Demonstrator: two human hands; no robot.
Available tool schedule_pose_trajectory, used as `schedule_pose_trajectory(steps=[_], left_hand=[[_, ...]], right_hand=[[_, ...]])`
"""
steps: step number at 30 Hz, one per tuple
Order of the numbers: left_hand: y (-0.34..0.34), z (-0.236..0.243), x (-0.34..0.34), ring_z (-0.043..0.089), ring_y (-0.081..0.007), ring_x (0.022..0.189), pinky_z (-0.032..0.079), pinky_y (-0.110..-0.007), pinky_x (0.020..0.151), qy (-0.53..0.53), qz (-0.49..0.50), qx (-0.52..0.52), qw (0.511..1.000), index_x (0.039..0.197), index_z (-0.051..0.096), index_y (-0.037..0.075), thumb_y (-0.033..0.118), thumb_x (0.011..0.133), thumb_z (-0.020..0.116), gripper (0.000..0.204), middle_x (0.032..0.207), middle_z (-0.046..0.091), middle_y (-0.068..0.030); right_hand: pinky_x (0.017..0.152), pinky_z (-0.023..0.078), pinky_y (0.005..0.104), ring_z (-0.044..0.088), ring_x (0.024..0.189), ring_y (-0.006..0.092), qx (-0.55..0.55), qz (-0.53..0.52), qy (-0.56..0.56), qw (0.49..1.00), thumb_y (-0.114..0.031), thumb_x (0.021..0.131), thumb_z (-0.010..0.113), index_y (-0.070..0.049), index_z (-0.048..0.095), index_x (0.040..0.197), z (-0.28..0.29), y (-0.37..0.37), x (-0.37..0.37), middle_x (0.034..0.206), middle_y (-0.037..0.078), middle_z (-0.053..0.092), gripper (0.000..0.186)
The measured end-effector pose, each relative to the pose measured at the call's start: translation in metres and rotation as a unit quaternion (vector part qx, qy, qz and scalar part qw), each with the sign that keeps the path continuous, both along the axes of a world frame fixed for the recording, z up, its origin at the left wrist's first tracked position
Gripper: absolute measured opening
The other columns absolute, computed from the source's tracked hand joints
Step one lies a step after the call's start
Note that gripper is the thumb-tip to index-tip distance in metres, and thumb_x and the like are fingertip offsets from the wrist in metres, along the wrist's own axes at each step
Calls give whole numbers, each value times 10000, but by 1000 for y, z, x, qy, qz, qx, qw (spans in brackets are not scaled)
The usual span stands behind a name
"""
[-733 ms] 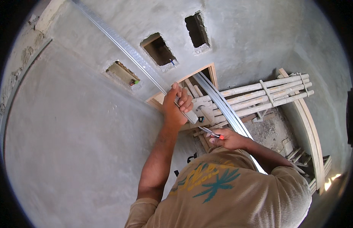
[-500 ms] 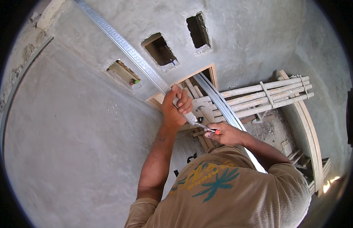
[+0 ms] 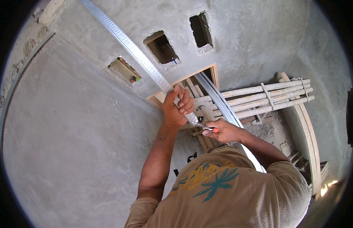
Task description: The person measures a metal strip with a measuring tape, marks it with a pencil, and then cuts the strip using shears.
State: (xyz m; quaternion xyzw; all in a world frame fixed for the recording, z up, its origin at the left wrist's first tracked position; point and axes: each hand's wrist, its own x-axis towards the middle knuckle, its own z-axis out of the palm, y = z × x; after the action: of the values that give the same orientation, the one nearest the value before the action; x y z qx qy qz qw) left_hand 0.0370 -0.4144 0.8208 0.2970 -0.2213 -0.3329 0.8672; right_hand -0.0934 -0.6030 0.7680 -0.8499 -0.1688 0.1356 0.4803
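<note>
A long silver metal profile (image 3: 134, 53) runs diagonally from the upper left down to the middle of the view. My left hand (image 3: 178, 105) is wrapped round it close to its near end. In my right hand (image 3: 226, 131) is a slim metal hand tool with a red handle (image 3: 215, 130); whether it is snips or pliers I cannot make out. Its metal tip meets the near end of the profile, just below my left hand. My fingers hide most of the tool's grip.
Several more metal profiles (image 3: 218, 97) pass beside my right arm through a wood-framed opening (image 3: 215, 76). Pale poles tied as a rack (image 3: 267, 97) stand at the right. Three rectangular holes, one here (image 3: 201, 30), pierce the grey wall (image 3: 252, 41). A curved wooden board (image 3: 309, 140) is further right.
The tool and my right hand have shifted slightly left, and the tool's tip lies a little differently at the profile's end. My left hand keeps its grip.
</note>
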Motion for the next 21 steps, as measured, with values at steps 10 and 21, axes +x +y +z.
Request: schedule_pose_trajectory(steps=[10,21], left_hand=[[1,-1,3,339,-65,461,320,-231,422,3,-30,-18,999,818,500,104,328,1056,491,327,610,383,19],[5,-13,8,342,-72,459,302,-240,410,10,8,25,1000,789,496,107,303,1034,516,315,600,384,19]], right_hand=[[790,517,491,683,884,391,25,10,-31,999,-397,1035,581,-22,622,1044,-6,-2,3,887,195,681,378],[761,518,486,681,832,401,-17,-3,-22,1000,-402,1036,579,-27,623,1010,-18,-1,9,821,205,669,378]])
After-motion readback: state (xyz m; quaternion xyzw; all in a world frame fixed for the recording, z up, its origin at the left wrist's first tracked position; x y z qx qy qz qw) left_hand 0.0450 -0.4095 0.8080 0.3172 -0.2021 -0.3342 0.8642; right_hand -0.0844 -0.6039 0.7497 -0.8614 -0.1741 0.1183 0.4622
